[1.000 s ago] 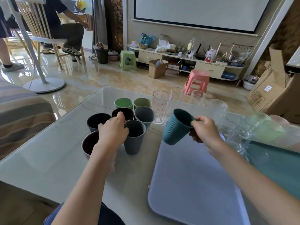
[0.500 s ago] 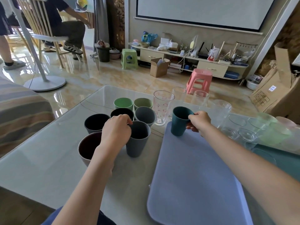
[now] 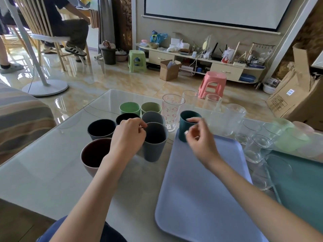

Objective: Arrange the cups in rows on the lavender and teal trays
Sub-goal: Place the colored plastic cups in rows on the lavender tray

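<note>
Our left hand (image 3: 128,137) pinches the rim of the upright grey-blue cup (image 3: 154,142), which stands directly under its fingers and just left of the lavender tray (image 3: 201,193); the coming move therefore runs rightward, and this hand is nearer. Our right hand (image 3: 199,138) hovers with loosely curled fingers, holding nothing, just in front of the dark teal ribbed cup (image 3: 185,124), upright on the tray's far-left corner. Every cup appears empty. The teal tray (image 3: 300,186) lies right of both hands.

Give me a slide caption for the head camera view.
Ribbed teal cup stands at the lavender plastic tray far corner; right hand hovers beside it, left hand grips grey cup.
</note>
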The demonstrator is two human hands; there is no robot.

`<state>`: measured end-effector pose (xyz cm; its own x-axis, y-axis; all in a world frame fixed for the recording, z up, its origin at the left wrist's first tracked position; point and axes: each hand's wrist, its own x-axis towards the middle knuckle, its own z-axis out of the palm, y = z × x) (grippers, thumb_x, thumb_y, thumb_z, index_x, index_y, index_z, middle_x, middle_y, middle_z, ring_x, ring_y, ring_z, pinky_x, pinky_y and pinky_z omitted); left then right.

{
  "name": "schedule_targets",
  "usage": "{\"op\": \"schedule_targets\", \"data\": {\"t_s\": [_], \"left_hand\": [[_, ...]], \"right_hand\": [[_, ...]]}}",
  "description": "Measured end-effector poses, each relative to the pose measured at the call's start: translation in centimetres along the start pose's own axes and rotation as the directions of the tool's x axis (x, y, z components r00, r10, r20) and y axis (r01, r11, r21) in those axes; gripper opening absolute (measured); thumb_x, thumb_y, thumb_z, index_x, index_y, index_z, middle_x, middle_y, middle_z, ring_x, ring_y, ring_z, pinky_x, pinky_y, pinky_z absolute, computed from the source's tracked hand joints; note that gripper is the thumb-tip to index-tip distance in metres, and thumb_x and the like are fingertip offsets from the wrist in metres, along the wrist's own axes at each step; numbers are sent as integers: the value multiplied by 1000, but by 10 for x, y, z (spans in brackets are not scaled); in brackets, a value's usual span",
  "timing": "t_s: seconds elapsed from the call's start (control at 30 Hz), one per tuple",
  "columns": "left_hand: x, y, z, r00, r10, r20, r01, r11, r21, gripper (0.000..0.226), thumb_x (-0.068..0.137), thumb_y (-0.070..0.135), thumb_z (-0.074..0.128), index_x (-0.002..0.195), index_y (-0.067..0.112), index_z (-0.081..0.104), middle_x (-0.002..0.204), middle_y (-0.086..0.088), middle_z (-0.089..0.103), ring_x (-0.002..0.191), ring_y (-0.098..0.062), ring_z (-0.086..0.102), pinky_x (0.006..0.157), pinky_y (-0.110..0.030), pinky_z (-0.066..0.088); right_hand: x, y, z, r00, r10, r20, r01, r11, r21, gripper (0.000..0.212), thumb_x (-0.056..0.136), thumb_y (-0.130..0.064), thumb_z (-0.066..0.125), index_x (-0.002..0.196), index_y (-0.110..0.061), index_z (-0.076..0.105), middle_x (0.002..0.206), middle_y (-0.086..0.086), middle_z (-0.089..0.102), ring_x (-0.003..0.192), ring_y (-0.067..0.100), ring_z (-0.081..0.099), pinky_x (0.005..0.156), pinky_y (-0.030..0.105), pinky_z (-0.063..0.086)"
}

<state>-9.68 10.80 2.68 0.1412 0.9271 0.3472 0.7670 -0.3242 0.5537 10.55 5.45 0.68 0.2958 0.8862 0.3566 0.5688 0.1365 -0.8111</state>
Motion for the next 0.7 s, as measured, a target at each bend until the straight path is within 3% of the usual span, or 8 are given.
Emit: {"op": "schedule_targets", "data": {"t_s": [0.1,0.17,0.23,0.3,0.43,0.5,0.6,0.7], "left_hand": [[-8,10,4,1000,-2,10,3,997,-72,29,83,8,53,102,19,72,97,-6,72,95,-24,63,83,-32,50],[-13,14,7,999,-9,32,12,996,-88,29,83,8,53,103,18,72,97,-7,72,96,-24,63,86,-34,50],[-16,17,11,997,-2,74,11,991,-131,28,83,9,54,103,19,71,96,-7,72,94,-22,65,86,-35,52],[-19,20,16,990,41,135,-15,983,-183,25,85,12,55,105,19,69,95,-6,72,89,-20,67,83,-34,53],[-17,24,28,965,25,262,71,933,-352,23,95,27,50,117,21,54,89,-2,71,71,-14,69,65,-31,53],[-17,21,36,930,8,367,101,955,-278,26,94,30,49,117,20,53,93,-4,70,72,-19,70,68,-34,55],[-23,18,48,830,25,557,2,999,-49,34,88,26,53,121,18,53,111,-9,66,91,-30,66,80,-37,54],[-28,17,53,785,25,619,-52,998,25,40,86,25,53,125,22,53,115,-8,65,99,-31,62,88,-40,52]], "right_hand": [[-31,-8,18,914,42,403,-40,999,-12,78,80,-18,71,139,-37,24,112,-14,46,99,-2,48,80,17,44],[-39,-6,29,889,108,445,-142,989,45,98,75,-23,77,143,-43,10,121,-22,38,110,-2,44,85,11,42],[-40,0,34,920,95,381,-167,973,160,97,71,-17,81,142,-37,18,121,-28,41,108,-7,47,79,5,44],[-37,8,35,957,67,282,-139,961,241,86,66,-10,83,133,-29,33,118,-23,48,105,-10,51,79,9,49],[-25,21,20,992,121,37,-126,961,246,72,64,-11,84,118,-25,39,108,-22,53,97,-3,55,71,11,50],[-15,33,11,980,189,-68,-166,951,263,71,65,-11,85,115,-22,35,104,-22,50,94,-2,54,74,13,49],[-3,50,9,969,242,-59,-223,948,229,75,64,-15,86,118,-13,34,109,-14,50,105,11,53,88,31,51],[4,58,15,971,235,-38,-224,956,190,75,64,-15,86,118,-13,34,116,-8,49,111,16,51,90,34,51]]}}
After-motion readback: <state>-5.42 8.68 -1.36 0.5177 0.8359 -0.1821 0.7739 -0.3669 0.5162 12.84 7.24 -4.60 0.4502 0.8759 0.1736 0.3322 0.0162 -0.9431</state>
